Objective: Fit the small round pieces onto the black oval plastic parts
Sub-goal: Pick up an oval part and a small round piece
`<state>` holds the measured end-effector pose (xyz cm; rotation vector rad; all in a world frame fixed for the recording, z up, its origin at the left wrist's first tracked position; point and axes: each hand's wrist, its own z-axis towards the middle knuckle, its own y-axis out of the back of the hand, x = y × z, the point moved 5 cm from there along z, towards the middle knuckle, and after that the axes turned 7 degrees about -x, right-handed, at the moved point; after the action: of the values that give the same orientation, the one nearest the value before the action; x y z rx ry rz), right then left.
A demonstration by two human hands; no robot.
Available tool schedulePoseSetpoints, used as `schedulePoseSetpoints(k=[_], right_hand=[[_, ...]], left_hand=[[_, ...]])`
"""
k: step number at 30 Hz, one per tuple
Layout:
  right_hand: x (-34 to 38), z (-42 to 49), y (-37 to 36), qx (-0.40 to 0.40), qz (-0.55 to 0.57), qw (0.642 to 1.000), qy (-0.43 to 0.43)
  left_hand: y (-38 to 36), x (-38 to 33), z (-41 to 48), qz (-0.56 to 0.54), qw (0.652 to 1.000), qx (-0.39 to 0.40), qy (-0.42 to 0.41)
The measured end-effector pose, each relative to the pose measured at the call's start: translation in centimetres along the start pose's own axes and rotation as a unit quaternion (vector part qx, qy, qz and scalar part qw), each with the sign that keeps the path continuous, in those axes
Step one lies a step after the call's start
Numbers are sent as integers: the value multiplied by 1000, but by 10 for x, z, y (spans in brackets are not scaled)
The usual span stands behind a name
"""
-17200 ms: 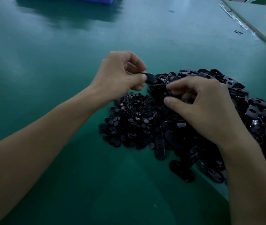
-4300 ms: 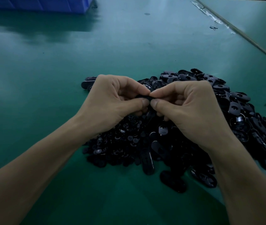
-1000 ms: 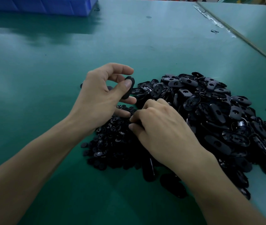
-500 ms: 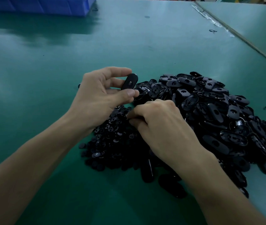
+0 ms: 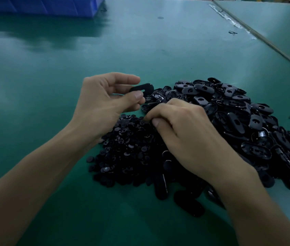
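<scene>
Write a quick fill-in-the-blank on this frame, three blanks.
The left hand holds one black part of ____ shape.
The right hand reaches into the heap of small round pieces, which lies to the ____ of the heap of oval parts.
The bin at the far edge of the table is ____ in colour.
Missing words: oval; left; blue.

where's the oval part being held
In the head view, centre, the oval part is pinched in the left hand, just left of the pile of oval parts.
</scene>
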<state>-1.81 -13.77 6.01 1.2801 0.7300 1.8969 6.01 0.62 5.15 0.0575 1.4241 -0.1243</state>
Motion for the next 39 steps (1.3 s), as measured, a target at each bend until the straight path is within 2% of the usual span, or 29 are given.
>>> schedulePoseSetpoints(k=[4,7,16,31,39], right_hand=[[-7,3,14,-97,44,994,-8],[-10,3,18,-130,90,987,-9],[-19,4,20,-134,266,951,-81],[-23,4,18,-121,348,923,-108],[-22,6,17,-113,429,888,-122]], left_hand=[[-2,5,-1,9,1000,-2,23],[-4,4,-2,1,1000,4,29],[-13,-2,-8,8,998,55,22],[-16,-11,-11,5,998,62,-2],[-13,-15,-9,0,999,52,-1]])
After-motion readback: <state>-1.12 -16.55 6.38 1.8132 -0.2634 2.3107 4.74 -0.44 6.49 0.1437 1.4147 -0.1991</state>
